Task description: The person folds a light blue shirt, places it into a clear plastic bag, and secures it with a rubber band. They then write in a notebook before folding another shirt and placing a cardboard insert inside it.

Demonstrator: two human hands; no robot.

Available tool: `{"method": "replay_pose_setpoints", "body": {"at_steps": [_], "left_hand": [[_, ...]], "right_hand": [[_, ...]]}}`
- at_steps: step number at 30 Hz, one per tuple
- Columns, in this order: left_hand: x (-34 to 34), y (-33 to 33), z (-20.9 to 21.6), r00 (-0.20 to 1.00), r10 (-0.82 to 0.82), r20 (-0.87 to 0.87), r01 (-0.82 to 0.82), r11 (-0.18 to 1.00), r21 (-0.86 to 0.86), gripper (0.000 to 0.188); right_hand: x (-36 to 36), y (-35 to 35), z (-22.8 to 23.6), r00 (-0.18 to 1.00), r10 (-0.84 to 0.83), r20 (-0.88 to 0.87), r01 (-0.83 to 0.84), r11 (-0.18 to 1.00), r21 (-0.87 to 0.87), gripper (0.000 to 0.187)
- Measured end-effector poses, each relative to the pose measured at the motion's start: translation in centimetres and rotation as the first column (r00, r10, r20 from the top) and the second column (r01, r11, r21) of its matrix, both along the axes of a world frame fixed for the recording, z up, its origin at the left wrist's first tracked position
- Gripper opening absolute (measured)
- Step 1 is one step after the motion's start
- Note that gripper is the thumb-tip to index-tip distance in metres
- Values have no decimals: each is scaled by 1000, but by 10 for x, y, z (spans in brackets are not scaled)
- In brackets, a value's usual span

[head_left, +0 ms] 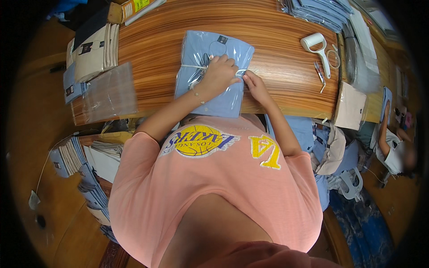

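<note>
In front of me on the table lies a folded light-blue garment in a clear plastic bag, with a dark tag near its top edge. A white cord runs across the bundle. My left hand rests on top of it with curled fingers, hiding the middle of the cord and whatever is beneath the fingers. At the bundle's right edge, my right hand pinches the white cord between thumb and fingers.
A white lint roller and small thread snips lie to the right. Folded beige garments and an empty clear bag are at left. Bagged blue garments are stacked far right. Another person works at the right.
</note>
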State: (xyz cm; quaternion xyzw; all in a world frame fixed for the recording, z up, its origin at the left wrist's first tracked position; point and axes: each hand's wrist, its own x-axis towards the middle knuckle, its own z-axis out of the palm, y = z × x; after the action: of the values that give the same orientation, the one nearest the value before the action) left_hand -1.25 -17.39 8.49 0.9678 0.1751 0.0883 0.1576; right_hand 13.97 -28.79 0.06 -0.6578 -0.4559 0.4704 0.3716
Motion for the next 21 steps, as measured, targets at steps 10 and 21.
{"method": "replay_pose_setpoints", "body": {"at_steps": [10,21], "left_hand": [[16,-5,-21,980,-85,178,100,992,-79,6],[21,7,-24,987,-29,158,95,897,-432,10]], "right_hand": [[4,-3,-9,990,-10,-143,29,991,134,19],[13,-12,-11,979,-53,-196,84,985,152,20]]}}
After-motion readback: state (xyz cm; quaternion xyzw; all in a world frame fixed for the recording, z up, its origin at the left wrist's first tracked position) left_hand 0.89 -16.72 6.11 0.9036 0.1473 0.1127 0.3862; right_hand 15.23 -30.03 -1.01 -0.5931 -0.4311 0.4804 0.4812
